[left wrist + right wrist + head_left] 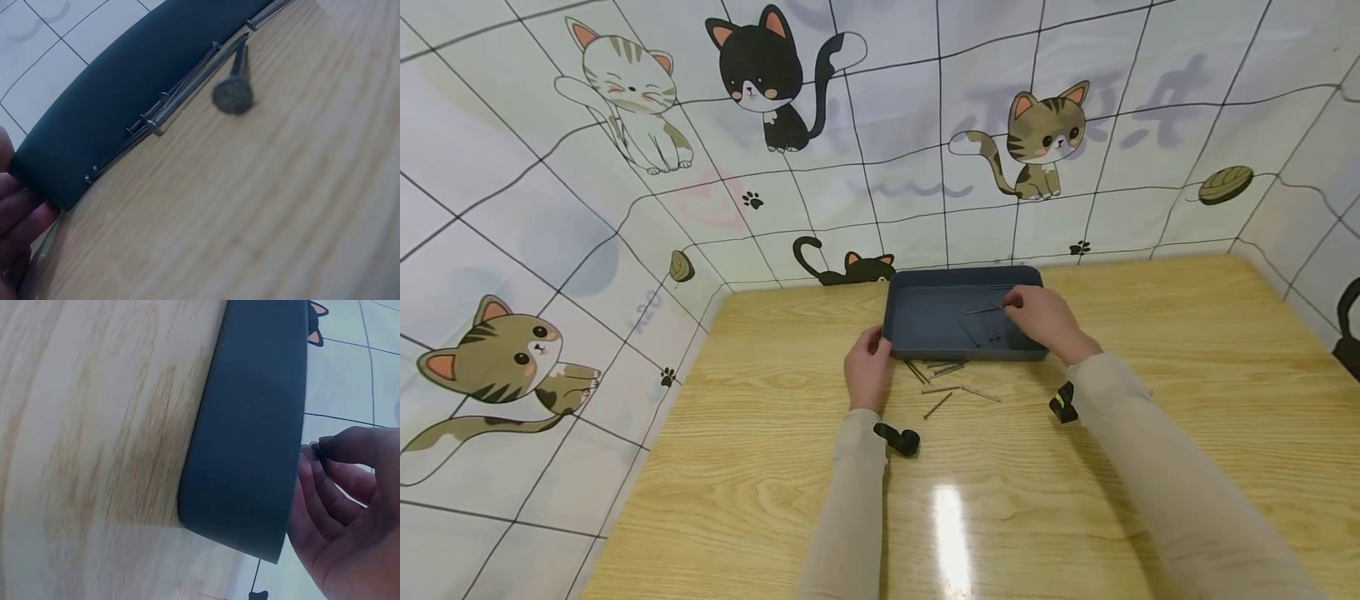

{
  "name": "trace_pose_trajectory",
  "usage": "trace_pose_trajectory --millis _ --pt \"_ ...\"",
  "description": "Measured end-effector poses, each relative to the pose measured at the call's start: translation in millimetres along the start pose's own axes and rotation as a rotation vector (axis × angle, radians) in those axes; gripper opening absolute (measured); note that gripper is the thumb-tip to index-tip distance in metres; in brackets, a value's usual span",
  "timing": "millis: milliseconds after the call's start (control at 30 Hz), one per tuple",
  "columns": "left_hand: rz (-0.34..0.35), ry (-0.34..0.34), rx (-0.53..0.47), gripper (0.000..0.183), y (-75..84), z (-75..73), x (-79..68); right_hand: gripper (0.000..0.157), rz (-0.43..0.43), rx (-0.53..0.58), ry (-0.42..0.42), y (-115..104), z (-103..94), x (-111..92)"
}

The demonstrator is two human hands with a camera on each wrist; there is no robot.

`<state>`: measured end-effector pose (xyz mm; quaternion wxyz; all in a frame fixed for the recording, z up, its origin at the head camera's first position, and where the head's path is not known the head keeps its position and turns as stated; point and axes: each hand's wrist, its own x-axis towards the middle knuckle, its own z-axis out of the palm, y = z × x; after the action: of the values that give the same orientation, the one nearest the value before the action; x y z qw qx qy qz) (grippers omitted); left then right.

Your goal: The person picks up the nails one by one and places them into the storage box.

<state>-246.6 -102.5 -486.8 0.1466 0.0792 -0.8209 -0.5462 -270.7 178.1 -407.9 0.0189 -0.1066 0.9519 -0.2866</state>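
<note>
Fingers of the right hand (pixel 1045 319) pinch a nail (pixel 306 447) over the tray (pixel 917 312); those of the left hand (pixel 867 372) hold its corner. Loose nails (pixel 937 406) beside the left fingers should be light, stiff, slick; pinch mid-shank.

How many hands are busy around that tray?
2: the left hand holds the tray at its near left corner, and the right hand is over its right part, pinching what looks like a nail. No other hand shows.
</note>
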Motion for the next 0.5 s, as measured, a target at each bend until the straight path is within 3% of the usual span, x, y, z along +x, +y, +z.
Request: trace_pose_trajectory --millis 500 --pt "-0.031 0.001 -0.010 0.031 3.6 -0.5 -2.2 0.029 -0.057 0.234 0.064 -11 13.1 -32"
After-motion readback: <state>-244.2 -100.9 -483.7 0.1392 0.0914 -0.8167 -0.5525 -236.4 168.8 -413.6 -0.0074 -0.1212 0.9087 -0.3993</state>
